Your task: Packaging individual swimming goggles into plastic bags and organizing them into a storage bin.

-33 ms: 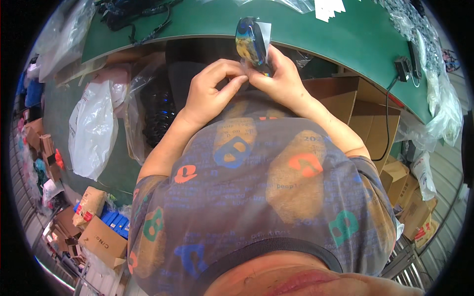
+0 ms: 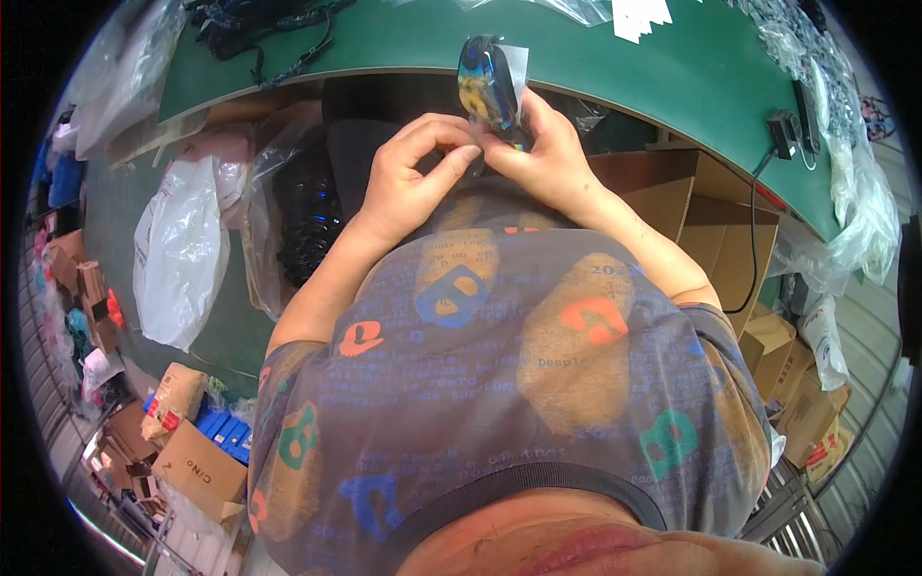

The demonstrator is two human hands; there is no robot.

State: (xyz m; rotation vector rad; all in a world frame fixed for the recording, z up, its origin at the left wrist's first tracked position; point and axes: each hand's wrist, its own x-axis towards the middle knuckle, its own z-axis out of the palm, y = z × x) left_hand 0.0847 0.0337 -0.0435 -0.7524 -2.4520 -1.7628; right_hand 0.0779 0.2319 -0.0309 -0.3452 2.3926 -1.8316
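My left hand (image 2: pixel 413 178) and my right hand (image 2: pixel 547 158) meet just below the front edge of the green table (image 2: pixel 384 48). Together they hold up a small clear plastic bag (image 2: pixel 488 82) with a dark glossy item inside that shows blue and yellow reflections. The fingertips of both hands pinch the bag's lower end, thumb against forefinger. What the item is cannot be told for sure. My patterned shirt fills the lower half of the view.
Black cables (image 2: pixel 259 29) and white paper slips (image 2: pixel 639 14) lie on the table. Below it stand a clear bag of dark items (image 2: pixel 298 211), a white plastic bag (image 2: pixel 178 250) and open cardboard boxes (image 2: pixel 711 211). More boxes (image 2: pixel 197 470) sit at lower left.
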